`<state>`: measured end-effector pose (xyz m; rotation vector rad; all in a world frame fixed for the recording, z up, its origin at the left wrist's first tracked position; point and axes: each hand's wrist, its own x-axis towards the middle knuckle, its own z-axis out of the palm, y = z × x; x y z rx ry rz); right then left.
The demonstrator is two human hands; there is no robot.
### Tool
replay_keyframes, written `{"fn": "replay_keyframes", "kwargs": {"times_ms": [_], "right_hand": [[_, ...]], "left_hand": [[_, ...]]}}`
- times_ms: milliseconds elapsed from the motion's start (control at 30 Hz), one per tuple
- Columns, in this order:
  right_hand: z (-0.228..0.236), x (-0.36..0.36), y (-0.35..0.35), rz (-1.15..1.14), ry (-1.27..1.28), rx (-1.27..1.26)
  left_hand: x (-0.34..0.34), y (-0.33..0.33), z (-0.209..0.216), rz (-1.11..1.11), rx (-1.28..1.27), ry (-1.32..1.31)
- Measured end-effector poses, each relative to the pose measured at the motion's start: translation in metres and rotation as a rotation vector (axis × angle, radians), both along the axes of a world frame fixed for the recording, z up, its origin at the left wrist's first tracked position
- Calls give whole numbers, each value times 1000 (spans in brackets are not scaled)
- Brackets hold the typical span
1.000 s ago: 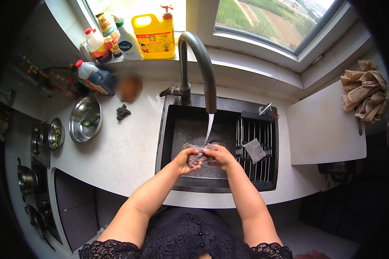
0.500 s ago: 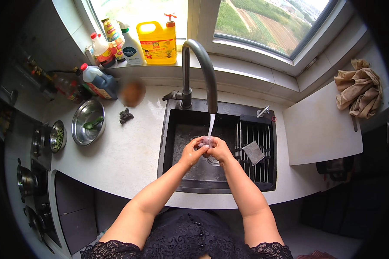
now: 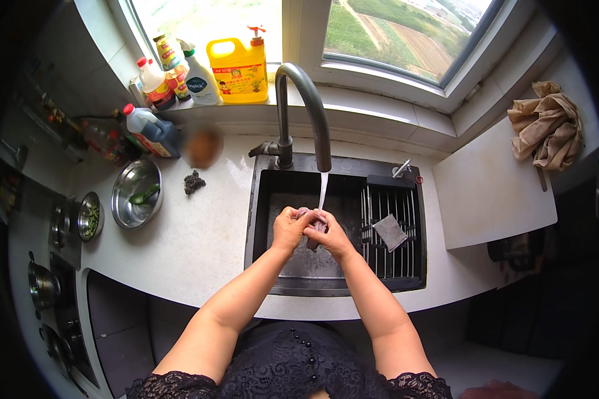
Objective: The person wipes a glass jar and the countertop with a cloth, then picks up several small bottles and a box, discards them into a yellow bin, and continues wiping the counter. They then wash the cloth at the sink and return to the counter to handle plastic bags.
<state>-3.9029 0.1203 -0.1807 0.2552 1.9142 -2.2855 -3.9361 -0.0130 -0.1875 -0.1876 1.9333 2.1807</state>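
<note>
Both hands are together over the black sink (image 3: 299, 267), under the running tap (image 3: 321, 133). Between them is a small, soft, pinkish-purple piece (image 3: 319, 225), partly covered by fingers, so its kind does not show. My left hand (image 3: 288, 231) curls round its left side, with the fingertips close to the other hand. My right hand (image 3: 334, 238) grips it from the right, with thumb and fingers bent. Water from the spout falls onto the piece and the right fingers. A darker bit hangs just beneath the hands.
A roll-up rack (image 3: 406, 263) with a grey pad (image 3: 390, 232) covers the sink's right side. On the left counter are a steel bowl (image 3: 128, 216) holding green vegetables, and a dark scrubber (image 3: 194, 182). A white board (image 3: 492, 193) leans at right. Bottles line the sill, including a yellow jug (image 3: 238, 86).
My hands have turned the pinkish piece and spread slightly, so more of it shows. The left hand has shifted a little left. The view has tilted slightly.
</note>
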Motion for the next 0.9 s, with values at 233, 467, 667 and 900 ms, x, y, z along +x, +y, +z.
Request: {"fn": "replay_keyframes", "kwargs": {"times_ms": [233,467,667,900], "right_hand": [[-4,-6,49,257,-111,157],[18,-15,69,322,-20,830],[-5,-12,86,144,-89,165],[-9,-29,46,-68,-100,49]], "left_hand": [[-14,-20,15,-63,-31,62],[-27,-31,16,42,-222,171],[-26,-43,22,61,-126,7],[-19,-24,-2,172,-125,-48]]}}
